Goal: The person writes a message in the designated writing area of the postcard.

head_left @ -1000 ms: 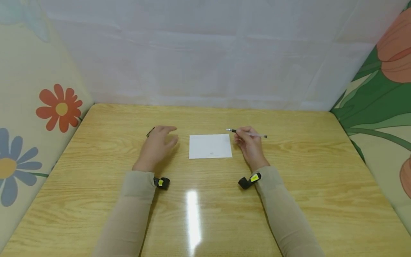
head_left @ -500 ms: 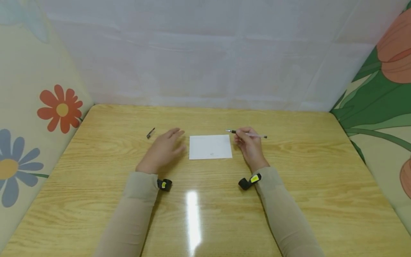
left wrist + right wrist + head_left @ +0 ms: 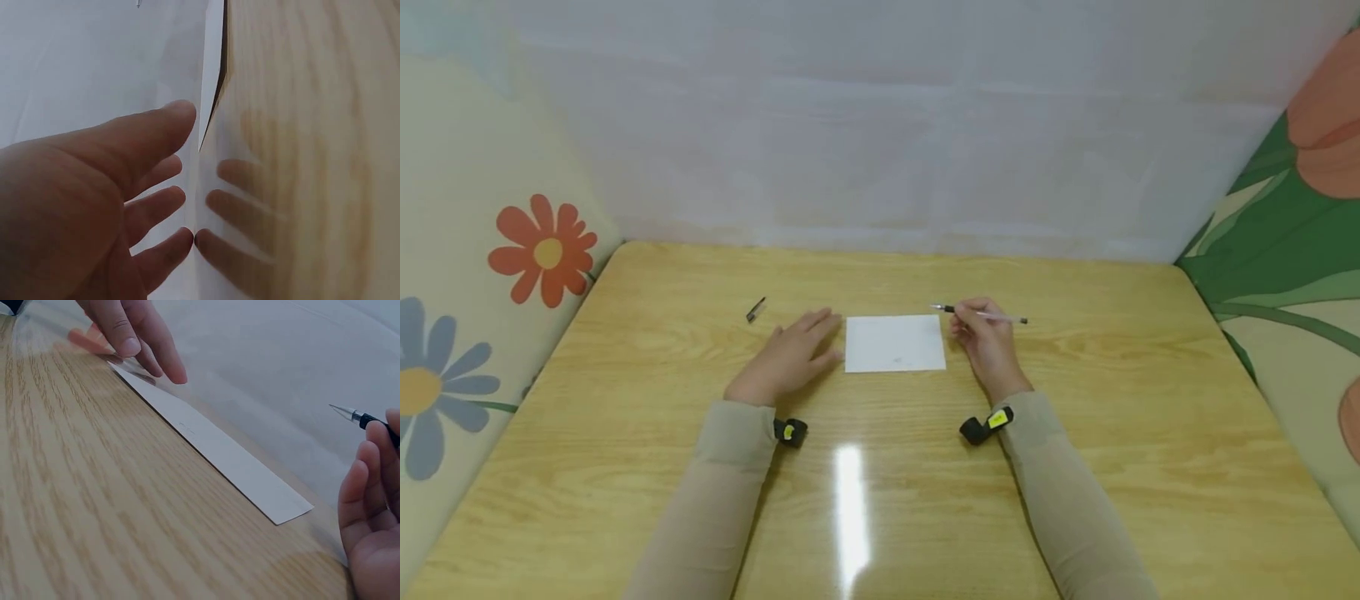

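Note:
A small white sheet of paper (image 3: 895,343) (image 3: 212,450) lies flat on the wooden table (image 3: 880,517). My left hand (image 3: 793,354) (image 3: 169,169) is spread with straight fingers at the sheet's left edge and holds nothing. Whether its fingertips (image 3: 134,334) touch the paper I cannot tell. My right hand (image 3: 988,342) (image 3: 369,506) rests just right of the sheet and pinches a slim pen (image 3: 981,313). The pen tip (image 3: 350,414) points left, above the paper's far right corner.
A small dark pen cap (image 3: 756,309) lies on the table to the left of my left hand. White sheeting (image 3: 880,150) walls the back, and flowered fabric (image 3: 490,275) lines both sides. A bright glare spot (image 3: 850,500) sits near the table's front.
My left hand has slid right, away from the pen cap and up to the paper's left edge, uncovering the cap. The right hand and pen have stayed put.

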`<state>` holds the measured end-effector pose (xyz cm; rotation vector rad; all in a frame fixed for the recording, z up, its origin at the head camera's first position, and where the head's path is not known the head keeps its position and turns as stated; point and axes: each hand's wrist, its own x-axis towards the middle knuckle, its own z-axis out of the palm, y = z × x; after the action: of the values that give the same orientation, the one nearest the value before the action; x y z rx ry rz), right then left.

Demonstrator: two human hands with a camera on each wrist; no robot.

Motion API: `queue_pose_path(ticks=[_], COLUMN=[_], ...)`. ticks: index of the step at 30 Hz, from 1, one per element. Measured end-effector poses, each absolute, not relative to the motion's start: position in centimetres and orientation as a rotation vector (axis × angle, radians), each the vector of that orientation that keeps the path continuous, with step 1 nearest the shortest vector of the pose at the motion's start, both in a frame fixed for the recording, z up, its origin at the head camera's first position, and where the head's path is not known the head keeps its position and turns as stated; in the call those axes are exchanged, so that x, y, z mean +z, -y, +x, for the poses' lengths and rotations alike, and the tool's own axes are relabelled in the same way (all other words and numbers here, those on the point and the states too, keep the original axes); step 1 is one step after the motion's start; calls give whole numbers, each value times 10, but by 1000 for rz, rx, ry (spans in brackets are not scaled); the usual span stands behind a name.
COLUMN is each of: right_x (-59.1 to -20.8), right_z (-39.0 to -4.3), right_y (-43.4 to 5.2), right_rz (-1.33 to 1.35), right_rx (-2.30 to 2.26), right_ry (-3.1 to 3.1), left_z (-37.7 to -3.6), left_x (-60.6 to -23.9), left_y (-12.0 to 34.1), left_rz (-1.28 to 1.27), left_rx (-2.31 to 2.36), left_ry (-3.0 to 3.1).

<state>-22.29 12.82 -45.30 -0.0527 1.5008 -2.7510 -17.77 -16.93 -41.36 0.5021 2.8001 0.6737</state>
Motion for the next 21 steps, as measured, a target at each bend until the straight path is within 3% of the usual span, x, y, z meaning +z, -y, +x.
queue_pose_path(ticks=[21], right_x=[-454], right_z=[-223], right_y=[-126], right_rz=[-43], right_rx=[-2761], right_ry=[-1507], left_z=[-178], left_x=[-420], left_y=[168], left_rz=[489], left_rx=[547], left_ry=[-2736])
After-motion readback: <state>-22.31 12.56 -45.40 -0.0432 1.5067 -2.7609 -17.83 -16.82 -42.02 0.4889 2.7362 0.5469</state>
